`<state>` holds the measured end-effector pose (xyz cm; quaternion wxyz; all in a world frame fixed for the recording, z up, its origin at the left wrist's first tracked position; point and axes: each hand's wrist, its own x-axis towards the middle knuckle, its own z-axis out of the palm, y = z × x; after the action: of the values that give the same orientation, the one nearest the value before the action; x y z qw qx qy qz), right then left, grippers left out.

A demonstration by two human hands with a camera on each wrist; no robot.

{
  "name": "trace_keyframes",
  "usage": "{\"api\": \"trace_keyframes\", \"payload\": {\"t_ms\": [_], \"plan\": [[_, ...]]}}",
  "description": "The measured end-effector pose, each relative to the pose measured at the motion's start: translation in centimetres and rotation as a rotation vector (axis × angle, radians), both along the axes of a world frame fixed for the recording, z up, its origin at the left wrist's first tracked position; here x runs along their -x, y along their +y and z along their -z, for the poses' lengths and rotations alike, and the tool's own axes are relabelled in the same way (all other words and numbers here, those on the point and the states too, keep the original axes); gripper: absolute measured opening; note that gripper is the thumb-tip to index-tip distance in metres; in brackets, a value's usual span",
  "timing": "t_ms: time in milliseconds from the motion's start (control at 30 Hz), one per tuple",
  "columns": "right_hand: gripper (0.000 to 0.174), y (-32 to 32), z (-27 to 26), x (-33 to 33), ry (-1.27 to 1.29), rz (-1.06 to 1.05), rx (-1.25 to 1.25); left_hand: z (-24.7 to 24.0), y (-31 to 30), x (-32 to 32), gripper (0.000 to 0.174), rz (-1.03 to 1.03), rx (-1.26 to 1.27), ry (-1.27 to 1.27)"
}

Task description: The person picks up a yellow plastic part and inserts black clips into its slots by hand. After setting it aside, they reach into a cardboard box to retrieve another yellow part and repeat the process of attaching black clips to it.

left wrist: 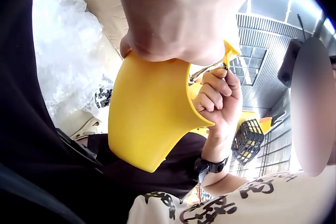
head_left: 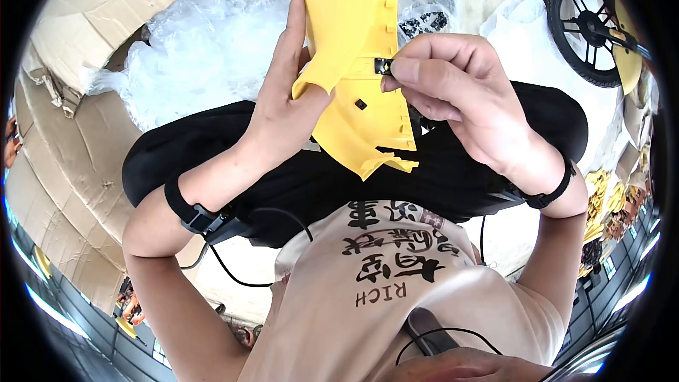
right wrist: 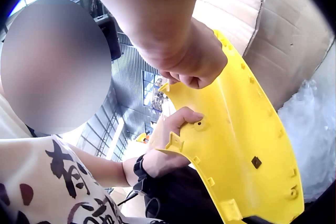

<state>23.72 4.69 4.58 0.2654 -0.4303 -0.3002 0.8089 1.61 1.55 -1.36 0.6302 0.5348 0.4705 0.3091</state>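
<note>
A curved yellow plastic panel (head_left: 346,35) is held up over the person's lap, with small tabs along its edge. My left hand (head_left: 279,99) grips the panel's side. In the right wrist view the left thumb (right wrist: 190,115) lies on the inner face and the fingers are hidden behind. My right hand (head_left: 463,88) pinches a small black clip (head_left: 382,66) between thumb and forefinger, right at the panel's tabbed edge. A small dark square piece (head_left: 361,105) sits on the panel's inner face, lower down. The left wrist view shows the panel's smooth outer side (left wrist: 149,111).
Crumpled clear plastic wrap (head_left: 205,42) lies beyond the left knee, on and beside cardboard (head_left: 71,163). A black spoked wheel (head_left: 585,28) stands at the upper right. Bagged black parts (head_left: 424,22) lie behind the panel. Yellow pieces (head_left: 608,205) are heaped at the far right.
</note>
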Motion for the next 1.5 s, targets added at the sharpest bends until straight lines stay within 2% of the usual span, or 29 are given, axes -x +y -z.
{"api": "trace_keyframes", "payload": {"t_ms": [67,133,233,300,400,467,567,633,700,733,767,833,900,967,1000,1067,1100,1167,1267,1500], "plan": [[0.018,0.1,0.0,-0.3,-0.058,-0.036,-0.075,0.6,-0.1,-0.1,0.087,-0.002,-0.022,0.026],[0.018,0.0,-0.2,-0.4,-0.073,-0.061,-0.069,1.3,-0.1,0.1,0.089,0.057,-0.213,0.137],[0.017,-0.6,0.1,-0.3,-0.084,-0.108,-0.076,1.3,-0.5,-0.3,0.09,0.065,-0.265,0.13],[0.016,-0.7,0.3,-0.2,-0.081,-0.134,-0.089,1.4,-0.3,-0.1,0.09,0.065,-0.242,0.122],[0.024,-0.2,0.6,-0.4,0.026,-0.113,-0.041,0.8,-0.2,-0.3,0.089,0.06,-0.185,0.075],[0.029,-0.1,1.5,-0.5,0.177,-0.173,0.079,0.8,-0.1,-0.3,0.089,0.053,-0.152,0.036],[0.03,-0.1,1.9,0.0,0.13,-0.134,0.077,1.0,0.0,-0.1,0.089,0.091,-0.272,0.142],[0.03,-0.2,1.7,0.4,0.035,-0.091,0.029,0.3,0.1,-0.4,0.087,-0.012,0.026,-0.011],[0.03,1.0,2.3,-0.1,0.053,-0.175,0.036,-0.5,0.8,-0.8,0.088,-0.066,0.12,-0.089],[0.021,1.6,2.9,-0.4,-0.089,-0.267,-0.045,-0.7,0.9,-0.9,0.089,-0.117,0.211,-0.165],[0.021,1.3,3.3,-0.3,-0.091,-0.272,-0.041,-0.7,0.9,-0.7,0.089,-0.122,0.214,-0.168],[0.013,0.3,4.7,0.2,-0.525,-0.447,-0.828,-0.6,1.1,-0.1,0.089,-0.193,0.322,-0.188],[0.019,-0.6,5.7,0.5,-0.57,-0.539,-1.124,-0.7,1.1,0.1,0.087,-0.223,0.305,-0.194],[0.024,-1.1,5.6,0.5,-0.708,-0.741,-1.223,-1.2,1.1,0.3,0.073,-0.304,0.406,-0.238],[0.024,-1.2,5.7,0.5,-0.707,-0.742,-1.224,-1.1,1.0,0.6,0.073,-0.305,0.405,-0.238],[0.024,-1.2,6.1,0.5,-0.794,-0.841,-1.293,-0.6,0.9,1.5,0.053,-0.295,0.511,-0.235],[0.024,-1.2,6.1,0.6,-0.794,-0.842,-1.295,-0.7,0.9,1.5,0.053,-0.296,0.51,-0.236],[0.023,-1.1,6.2,0.7,-0.823,-0.906,-1.359,-1.0,0.9,1.4,0.039,-0.325,0.497,-0.244],[0.025,-1.3,6.2,0.9,-0.869,-0.902,-1.492,-1.3,1.0,1.4,0.04,-0.337,0.481,-0.231],[0.027,-1.1,6.7,1.0,-0.866,-0.848,-1.602,-1.2,1.3,1.6,0.038,-0.379,0.479,-0.235]]}}
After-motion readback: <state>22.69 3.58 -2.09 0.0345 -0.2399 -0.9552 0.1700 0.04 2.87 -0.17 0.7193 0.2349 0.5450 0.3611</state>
